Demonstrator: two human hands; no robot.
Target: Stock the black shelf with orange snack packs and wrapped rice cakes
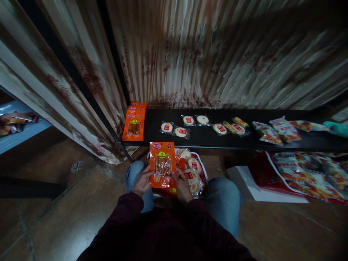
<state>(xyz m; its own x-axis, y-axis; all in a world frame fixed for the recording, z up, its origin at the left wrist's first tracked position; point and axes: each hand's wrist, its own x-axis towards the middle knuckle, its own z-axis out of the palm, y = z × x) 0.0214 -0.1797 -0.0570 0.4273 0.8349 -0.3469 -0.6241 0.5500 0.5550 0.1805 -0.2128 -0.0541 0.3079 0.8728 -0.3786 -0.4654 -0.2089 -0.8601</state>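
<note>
Between my two hands I hold an orange snack packet (pixel 162 165) upright, its clear window showing thin brown sticks. My left hand (pixel 143 181) grips its left edge, and my right hand (pixel 181 185) pinches its lower right side. Behind and below it, between my knees, sits a red basket with a white rim (pixel 204 168). Round white crackers in clear wrappers (pixel 193 175) fill much of it, and another orange packet (pixel 180 162) shows partly behind the held one. Similar orange packets (pixel 134 123) lie at the left end of the black shelf (pixel 160 139).
Wrapped round crackers (pixel 181 131) and yellow-wrapped snacks (pixel 230 127) lie along the shelf. Colourful snack bags (pixel 285 129) are farther right. A second red basket (pixel 255 170) of bags stands on the right over a white sheet (pixel 244 181). Black posts (pixel 108 127) and a striped curtain (pixel 174 54) border the shelf.
</note>
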